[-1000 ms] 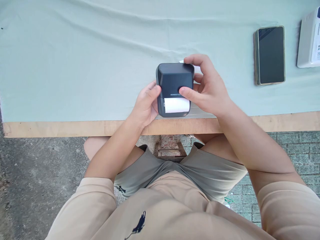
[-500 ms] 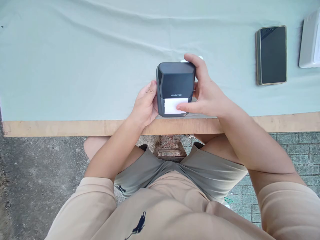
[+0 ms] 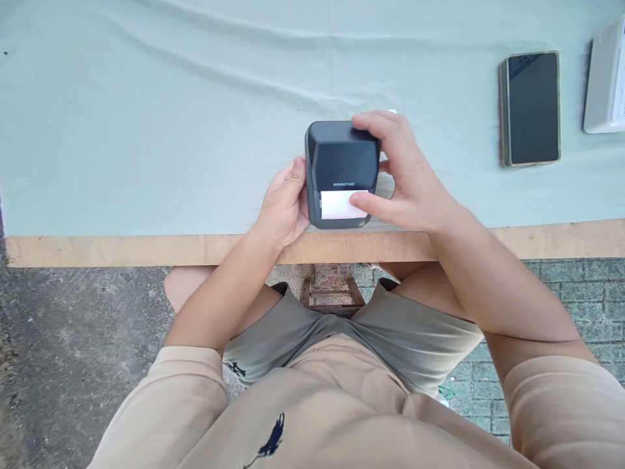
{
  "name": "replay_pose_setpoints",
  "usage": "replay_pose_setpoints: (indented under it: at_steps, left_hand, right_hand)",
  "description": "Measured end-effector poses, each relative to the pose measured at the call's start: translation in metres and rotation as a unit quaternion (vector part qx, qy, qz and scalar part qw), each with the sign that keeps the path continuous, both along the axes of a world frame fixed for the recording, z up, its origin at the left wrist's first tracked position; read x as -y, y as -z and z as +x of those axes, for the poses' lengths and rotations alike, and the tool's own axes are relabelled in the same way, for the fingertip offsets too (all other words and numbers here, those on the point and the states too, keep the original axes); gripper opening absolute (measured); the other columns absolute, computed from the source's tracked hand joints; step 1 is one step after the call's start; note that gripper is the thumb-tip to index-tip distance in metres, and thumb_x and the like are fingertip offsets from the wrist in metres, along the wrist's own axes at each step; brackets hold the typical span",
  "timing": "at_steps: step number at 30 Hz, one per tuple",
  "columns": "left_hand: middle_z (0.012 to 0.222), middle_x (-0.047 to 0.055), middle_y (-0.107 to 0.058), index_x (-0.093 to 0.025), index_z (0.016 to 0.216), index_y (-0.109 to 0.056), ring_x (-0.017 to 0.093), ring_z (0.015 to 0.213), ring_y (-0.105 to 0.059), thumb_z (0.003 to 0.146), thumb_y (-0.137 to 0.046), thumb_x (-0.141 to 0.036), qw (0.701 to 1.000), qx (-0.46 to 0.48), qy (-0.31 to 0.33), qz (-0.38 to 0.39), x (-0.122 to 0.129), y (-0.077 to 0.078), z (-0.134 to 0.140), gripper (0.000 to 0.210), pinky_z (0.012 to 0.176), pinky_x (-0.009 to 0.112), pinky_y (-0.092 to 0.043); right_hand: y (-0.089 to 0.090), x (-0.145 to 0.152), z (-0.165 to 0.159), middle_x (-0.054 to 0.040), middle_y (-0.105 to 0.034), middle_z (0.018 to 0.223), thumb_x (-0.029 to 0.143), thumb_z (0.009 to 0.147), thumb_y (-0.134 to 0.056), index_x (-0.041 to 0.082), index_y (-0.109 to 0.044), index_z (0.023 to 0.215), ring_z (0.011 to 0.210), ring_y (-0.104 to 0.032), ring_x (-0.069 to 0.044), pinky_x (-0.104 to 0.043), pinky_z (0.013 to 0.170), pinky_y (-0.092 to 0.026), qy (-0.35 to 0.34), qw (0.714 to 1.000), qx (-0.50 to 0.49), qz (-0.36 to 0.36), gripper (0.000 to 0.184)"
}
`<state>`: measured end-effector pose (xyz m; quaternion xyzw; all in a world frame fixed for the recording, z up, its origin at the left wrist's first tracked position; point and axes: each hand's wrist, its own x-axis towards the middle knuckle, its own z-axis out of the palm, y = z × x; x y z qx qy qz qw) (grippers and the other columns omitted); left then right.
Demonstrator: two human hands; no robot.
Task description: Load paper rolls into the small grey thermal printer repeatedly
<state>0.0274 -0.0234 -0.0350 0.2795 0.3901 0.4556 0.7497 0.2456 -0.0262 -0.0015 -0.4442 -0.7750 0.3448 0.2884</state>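
Note:
A dark label printer (image 3: 346, 159) with NIIMBOT lettering is held over the near edge of the table. From its lower slot comes a blank white label (image 3: 336, 205). My left hand (image 3: 286, 205) is closed around the printer's left side, thumb along the edge, its other fingers mostly hidden beneath. My right hand (image 3: 405, 172) spans the right side: the index finger curls over the top corner and the thumb lies on the label. A sliver of something white (image 3: 392, 111) shows behind the right hand, too covered to make out.
On the right of the pale green cloth (image 3: 170, 130) lies a smartphone (image 3: 534, 107), apparently on a box of similar size. A white box-like object (image 3: 605, 81) is cut off at the right border. The table's bare wooden edge (image 3: 122, 251) runs in front of my body.
My right index finger has slid from beside the printer onto its top corner. The right thumb has shifted slightly up and right on the label. My left hand has stayed put.

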Motion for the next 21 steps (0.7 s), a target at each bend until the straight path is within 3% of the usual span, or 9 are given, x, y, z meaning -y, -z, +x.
replay_pose_setpoints:
  at_steps: [5,13,18,21]
  left_hand:
    - [0.119,0.002,-0.083,-0.018,0.098,-0.074,0.025,0.140,-0.071,0.112,-0.051,-0.031,1.000,0.025,-0.003,-0.012,0.0012,-0.0007,-0.0014,0.030,0.110,0.036,-0.066]
    - [0.116,0.004,-0.084,-0.018,0.100,-0.076,0.025,0.134,-0.075,0.111,-0.055,-0.033,1.000,0.024,0.002,-0.003,0.0016,0.0026,-0.0015,0.027,0.107,0.036,-0.068]
    - [0.095,0.001,-0.082,-0.019,0.093,-0.074,0.022,0.125,-0.079,0.111,-0.053,-0.029,1.000,0.012,-0.016,-0.013,-0.0005,0.0015,0.0005,0.031,0.103,0.034,-0.069]
    - [0.084,0.000,-0.078,-0.019,0.087,-0.073,0.020,0.114,-0.082,0.111,-0.052,-0.028,1.000,0.006,-0.018,-0.013,-0.0004,0.0016,0.0007,0.034,0.095,0.031,-0.070]
  right_hand:
    - [-0.0092,-0.0005,-0.0025,-0.0142,-0.045,0.165,0.051,0.093,-0.071,0.029,-0.044,0.162,0.154,-0.045,-0.039,-0.049,0.101,-0.067,0.013,0.999,0.027,-0.032,0.078]
    - [-0.0070,-0.0008,-0.0023,-0.0152,-0.047,0.164,0.047,0.093,-0.071,0.027,-0.045,0.163,0.154,-0.044,-0.040,-0.048,0.095,-0.069,0.022,0.999,0.015,-0.035,0.077]
    - [-0.0083,-0.0019,-0.0032,-0.0117,-0.046,0.166,0.048,0.092,-0.073,0.035,-0.044,0.163,0.154,-0.045,-0.041,-0.049,0.094,-0.068,0.020,0.999,0.029,-0.035,0.077]
    - [-0.0110,-0.0018,-0.0044,-0.0140,-0.047,0.164,0.051,0.089,-0.076,0.029,-0.044,0.163,0.152,-0.046,-0.039,-0.047,0.095,-0.068,0.015,0.999,0.029,-0.035,0.084]
